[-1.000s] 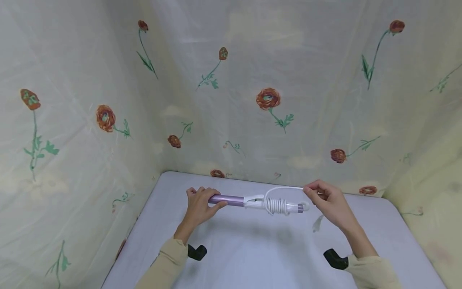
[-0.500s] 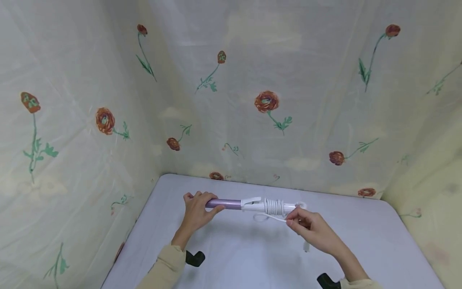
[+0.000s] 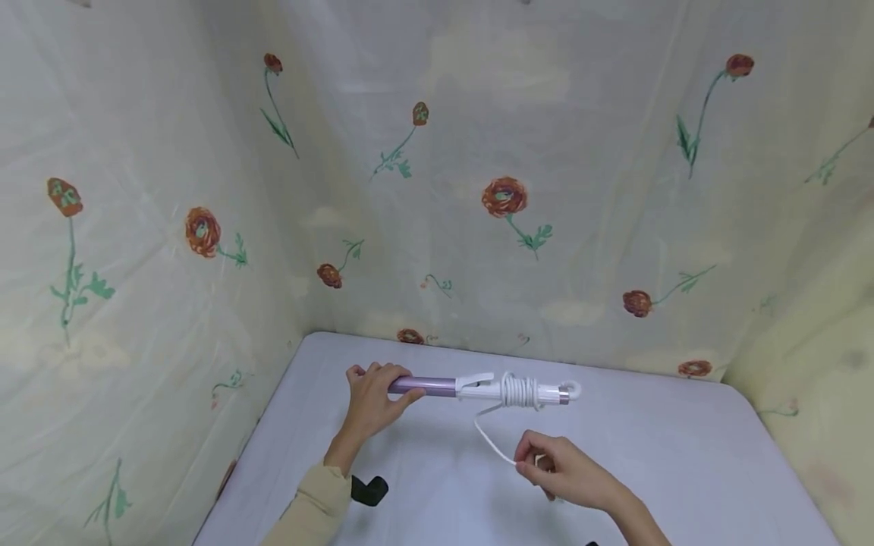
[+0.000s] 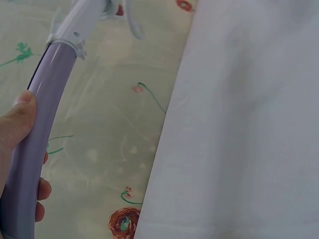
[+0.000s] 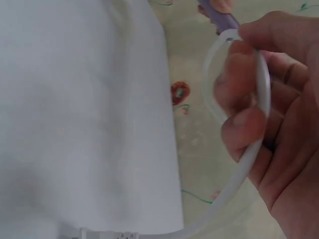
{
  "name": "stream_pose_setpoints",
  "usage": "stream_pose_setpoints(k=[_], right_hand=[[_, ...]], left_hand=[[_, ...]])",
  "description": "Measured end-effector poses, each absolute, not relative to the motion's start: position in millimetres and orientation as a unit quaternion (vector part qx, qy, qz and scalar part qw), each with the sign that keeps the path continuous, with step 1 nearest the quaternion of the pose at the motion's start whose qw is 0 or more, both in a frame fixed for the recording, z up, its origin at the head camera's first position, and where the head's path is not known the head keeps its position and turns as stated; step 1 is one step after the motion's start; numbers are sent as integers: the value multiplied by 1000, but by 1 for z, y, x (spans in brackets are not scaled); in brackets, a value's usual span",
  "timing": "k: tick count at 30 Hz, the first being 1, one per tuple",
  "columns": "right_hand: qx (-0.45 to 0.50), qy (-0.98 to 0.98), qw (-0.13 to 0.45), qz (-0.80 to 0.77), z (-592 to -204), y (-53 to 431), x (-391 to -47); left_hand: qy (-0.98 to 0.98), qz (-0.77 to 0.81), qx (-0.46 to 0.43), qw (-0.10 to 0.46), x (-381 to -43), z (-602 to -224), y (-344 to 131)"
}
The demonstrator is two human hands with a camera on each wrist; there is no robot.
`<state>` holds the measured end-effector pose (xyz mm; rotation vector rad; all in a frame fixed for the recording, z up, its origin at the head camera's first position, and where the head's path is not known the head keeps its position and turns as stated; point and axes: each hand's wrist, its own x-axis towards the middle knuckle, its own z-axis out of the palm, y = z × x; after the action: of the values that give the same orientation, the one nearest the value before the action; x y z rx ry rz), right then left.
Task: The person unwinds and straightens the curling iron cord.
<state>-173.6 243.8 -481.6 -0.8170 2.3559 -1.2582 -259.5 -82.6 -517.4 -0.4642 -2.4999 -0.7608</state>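
A curling iron (image 3: 430,387) with a lavender barrel and a white handle hangs level above the table. My left hand (image 3: 372,400) grips its barrel, thumb on the near side, as the left wrist view also shows. White cord (image 3: 520,392) is wound in several turns round the handle. From the coil a loose length dips down to my right hand (image 3: 570,472), which pinches it between thumb and fingers below the handle. In the right wrist view the cord runs on across the palm to a white plug (image 5: 107,234) at the bottom edge.
Beneath both hands lies a white table (image 3: 437,485) with rounded far corners. Cream flowered cloth (image 3: 580,136) hangs behind it and on both sides, close to its edges. A black piece (image 3: 369,491) sticks out by the left sleeve.
My right hand has carried the cord from above and right of the handle, down across the front, to below it. My left hand holds the curling iron almost in place.
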Motion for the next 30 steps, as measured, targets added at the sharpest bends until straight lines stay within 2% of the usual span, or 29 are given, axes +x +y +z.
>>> stream_pose_setpoints(k=[9, 21, 25, 30], right_hand=[[-313, 822, 180, -441, -514, 233, -176], [-269, 822, 211, -456, -558, 231, -182], [-208, 811, 189, -513, -561, 237, -192], [-103, 721, 148, -669, -559, 239, -207]], left_hand=[[-913, -274, -175, 245, -260, -518, -83], [-916, -272, -178, 235, -260, -515, -84], [-917, -267, -186, 232, -262, -515, -81], [-916, -273, -182, 229, -259, -516, -78]])
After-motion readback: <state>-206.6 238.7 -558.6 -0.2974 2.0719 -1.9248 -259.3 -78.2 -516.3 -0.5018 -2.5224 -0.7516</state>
